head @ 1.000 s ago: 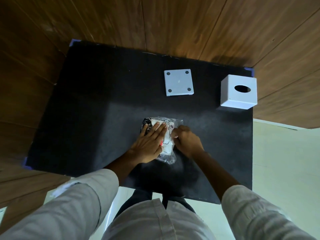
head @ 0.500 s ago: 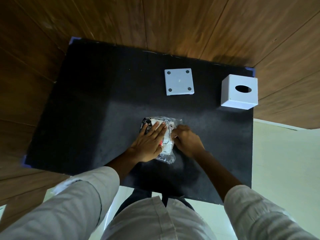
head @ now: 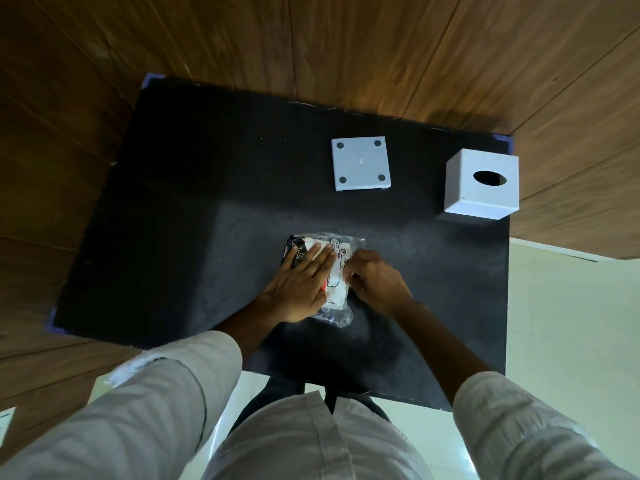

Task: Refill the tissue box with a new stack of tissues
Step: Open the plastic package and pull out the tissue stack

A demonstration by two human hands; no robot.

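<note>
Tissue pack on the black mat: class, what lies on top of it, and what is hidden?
The left hand lies flat on the tissue pack; the right hand pinches its wrapper edge. The pack's middle is covered.

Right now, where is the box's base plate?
The base plate lies flat at the mat's far side, left of the tissue box.

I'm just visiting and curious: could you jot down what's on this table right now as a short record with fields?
Surface: black mat on a wooden table
Tissue pack: sealed in clear plastic, lying flat near the mat's middle
Left hand: open, palm pressed flat on the pack
Right hand: fingers curled, pinching the pack's right edge
Tissue box: white cube, oval slot facing up, far right corner
Base plate: flat white square with four round pads, lying apart from the box
Stage: pack not yet opened
</note>
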